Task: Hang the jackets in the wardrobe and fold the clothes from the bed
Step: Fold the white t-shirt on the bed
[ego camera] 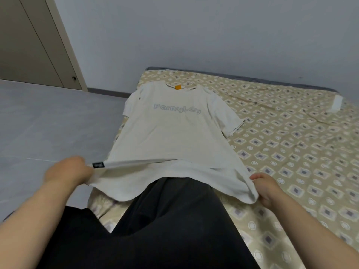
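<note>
The bed point(281, 171), under a beige diamond-patterned sheet point(272, 105), carries a white short-sleeved T-shirt point(174, 136), print side up, and a small white item point(337, 102) near its right edge.

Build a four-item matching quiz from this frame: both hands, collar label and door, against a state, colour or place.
Things:
1. left hand
2. right hand
3. collar label
4. door

Matches:
a. orange
b. top left of the view
c. grips the T-shirt by the black tag
d. grips the T-shirt over the sheet

Pairs: 1-c, 2-d, 3-a, 4-b
</note>
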Action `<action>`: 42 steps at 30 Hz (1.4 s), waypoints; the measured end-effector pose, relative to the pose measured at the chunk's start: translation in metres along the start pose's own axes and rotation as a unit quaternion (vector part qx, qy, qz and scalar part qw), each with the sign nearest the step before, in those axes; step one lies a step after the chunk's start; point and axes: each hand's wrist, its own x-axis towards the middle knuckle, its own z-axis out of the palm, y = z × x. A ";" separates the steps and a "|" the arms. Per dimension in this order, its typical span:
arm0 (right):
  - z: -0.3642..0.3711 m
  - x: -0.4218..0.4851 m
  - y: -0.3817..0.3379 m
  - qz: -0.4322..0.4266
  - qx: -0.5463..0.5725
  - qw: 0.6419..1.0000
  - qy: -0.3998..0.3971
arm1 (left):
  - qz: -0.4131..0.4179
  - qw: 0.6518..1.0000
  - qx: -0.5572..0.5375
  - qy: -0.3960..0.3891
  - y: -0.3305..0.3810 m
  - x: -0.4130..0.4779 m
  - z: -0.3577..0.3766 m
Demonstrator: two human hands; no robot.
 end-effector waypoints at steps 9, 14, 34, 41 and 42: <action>0.039 -0.028 -0.032 -0.248 -0.322 0.911 -0.066 | 0.169 0.979 0.001 -0.114 0.026 -0.015 0.021; 0.074 -0.049 -0.025 -0.268 -0.350 0.865 -0.241 | 0.269 0.947 -0.117 -0.129 0.063 -0.036 0.025; 0.082 -0.063 -0.035 -0.284 -0.225 0.918 -0.165 | 0.159 0.748 -0.618 -0.183 0.079 -0.052 0.000; 0.019 -0.079 -0.055 -0.183 0.087 0.918 -0.340 | 0.188 0.688 -0.653 -0.253 0.061 -0.046 -0.006; 0.012 -0.079 -0.055 -0.185 0.074 0.909 -0.366 | 0.205 0.688 -0.645 -0.261 0.059 -0.044 -0.007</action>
